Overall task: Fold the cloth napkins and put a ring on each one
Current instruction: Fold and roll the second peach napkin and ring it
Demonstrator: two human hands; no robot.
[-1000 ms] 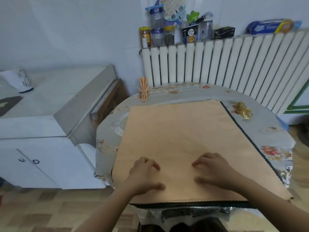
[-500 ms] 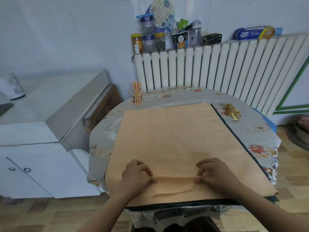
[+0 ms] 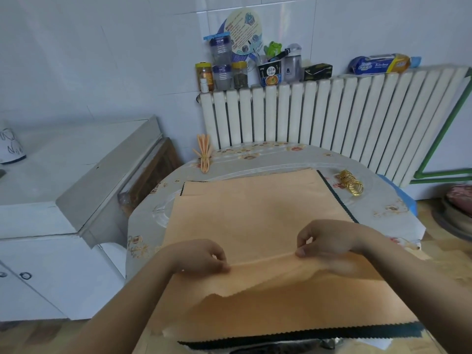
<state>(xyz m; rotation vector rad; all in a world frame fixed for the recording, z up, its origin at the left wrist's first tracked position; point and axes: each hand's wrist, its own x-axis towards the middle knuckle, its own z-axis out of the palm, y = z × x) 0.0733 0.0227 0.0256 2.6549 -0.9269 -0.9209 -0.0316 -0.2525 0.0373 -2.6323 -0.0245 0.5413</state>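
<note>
Hands [image 3: 268, 254] pinch napkin [image 3: 255, 213], fingertips hidden.

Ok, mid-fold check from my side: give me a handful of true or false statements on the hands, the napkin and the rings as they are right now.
1. Both hands pinch the orange napkin: left hand, right hand. True.
2. A ring is already on the napkin. False: the gold rings lie in a pile on the table, right of the napkin.
3. A dark cloth shows under the orange napkin at its near edge. True.
4. The napkin lies completely flat. False: a ridge near its near edge is lifted between the hands.
5. The bundle of orange sticks lies on the napkin. False: it lies beyond it, by the radiator.
</note>
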